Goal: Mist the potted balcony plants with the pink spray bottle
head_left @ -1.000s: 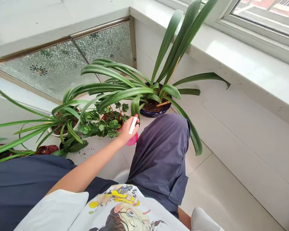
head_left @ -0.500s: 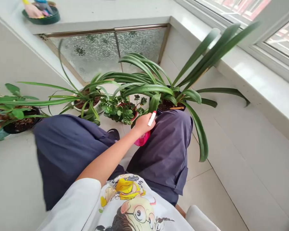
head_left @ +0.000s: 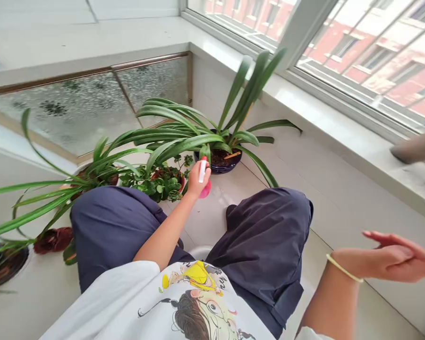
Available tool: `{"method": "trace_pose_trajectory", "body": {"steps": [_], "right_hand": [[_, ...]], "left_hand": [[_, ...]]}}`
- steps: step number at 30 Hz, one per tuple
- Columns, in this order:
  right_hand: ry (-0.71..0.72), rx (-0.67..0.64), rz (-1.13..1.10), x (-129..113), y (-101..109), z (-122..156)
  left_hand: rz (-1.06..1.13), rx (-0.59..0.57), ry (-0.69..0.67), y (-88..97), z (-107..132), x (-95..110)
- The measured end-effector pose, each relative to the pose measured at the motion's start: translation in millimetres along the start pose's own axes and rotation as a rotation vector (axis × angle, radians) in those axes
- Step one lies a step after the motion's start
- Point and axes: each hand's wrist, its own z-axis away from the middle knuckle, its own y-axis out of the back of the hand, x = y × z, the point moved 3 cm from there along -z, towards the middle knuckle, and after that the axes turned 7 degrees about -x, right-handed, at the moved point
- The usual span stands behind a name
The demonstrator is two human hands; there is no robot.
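My left hand (head_left: 194, 183) is closed around a spray bottle (head_left: 202, 171) with a white head, a red nozzle and a pink body partly hidden by the hand. Its nozzle points at a large plant with long strap leaves (head_left: 201, 140), growing in a dark blue pot (head_left: 224, 168). Some of those leaves come close to the nozzle; I cannot tell whether they touch. Out to the right, my right hand (head_left: 398, 259), with a pale yellow band on its wrist, is raised beside my knee. Its fingers are stretched out and hold nothing.
A small leafy plant (head_left: 163, 185) in a red pot and a narrow-leaved plant (head_left: 99, 172) stand left of the bottle. A dark red flower (head_left: 53, 240) is near my left knee. Behind run a glass-fronted cabinet (head_left: 88, 104) and a window sill (head_left: 279, 101).
My view has swung to the right, and my right hand has come into sight. My right knee has moved away from the blue pot. The spray bottle stays in my left hand.
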Motion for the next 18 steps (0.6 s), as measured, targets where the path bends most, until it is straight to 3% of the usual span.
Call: {"method": "trace_pose_trajectory", "body": {"steps": [1, 3, 5, 8, 12, 14, 18], "right_hand": [[0.056, 0.218, -0.172, -8.7, 7.1, -8.0], [0.154, 0.142, -0.252, -28.8, 1.0, -20.1], [0.201, -0.256, -0.284, -47.6, -23.0, -21.8], [0.299, -1.075, -0.150, -66.7, -77.3, 6.0], [0.317, -1.461, -0.132, -66.8, -137.2, 56.4], [0.226, -1.578, -0.157, -56.3, -155.7, 83.0], [0.042, -1.832, 0.051, -28.0, -154.1, 128.9]], "left_hand": [[0.005, 0.014, 0.008, -0.9, -0.4, -2.1], [-0.009, 0.031, 0.036, -1.9, -0.3, -4.0], [-0.042, 0.035, 0.061, -3.1, -0.3, -0.9], [-0.051, -0.004, 0.055, -9.4, -1.8, 14.5], [-0.116, -0.048, 0.059, -24.6, -4.2, 42.3], [-0.154, -0.059, 0.089, -33.8, -2.7, 50.7], [-0.079, -0.134, 0.086, -56.7, 6.8, 51.8]]}}
